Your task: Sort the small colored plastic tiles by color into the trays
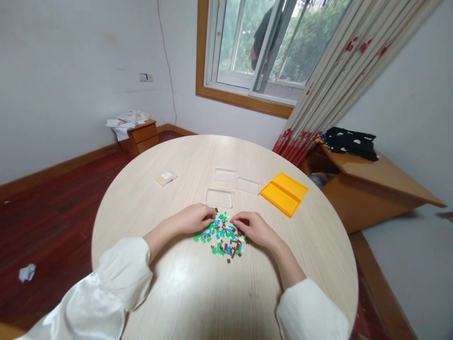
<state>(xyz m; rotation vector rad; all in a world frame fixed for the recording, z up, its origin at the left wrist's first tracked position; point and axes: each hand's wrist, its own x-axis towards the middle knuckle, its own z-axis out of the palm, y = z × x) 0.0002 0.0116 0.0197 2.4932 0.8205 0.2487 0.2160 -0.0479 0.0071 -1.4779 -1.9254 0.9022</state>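
Fingers of the left hand are curled together at the upper left edge of a pile of small building bricks; whether a brick is gripped cannot be told. The thumb and fingers of the right hand are bent toward each other over the pile's upper right edge, where a grip is likewise too small to be made out. Green, blue, brown and cream pieces are spread between and below the 2 hands, with 1 brown piece set slightly apart at the near end. The wrists are framed by white sleeves.

Beyond the pile, 3 clear trays are grouped, 1 just past the bricks and 2 farther back. An orange tray, split into 2 sections, is placed to their right, and a small clear case is left well apart to their left. All are supported by a round, pale table.

Papers are piled on a drawer cabinet at far left. A wood-framed window is flanked by a red-patterned curtain, and a person is partly seen through the glass.
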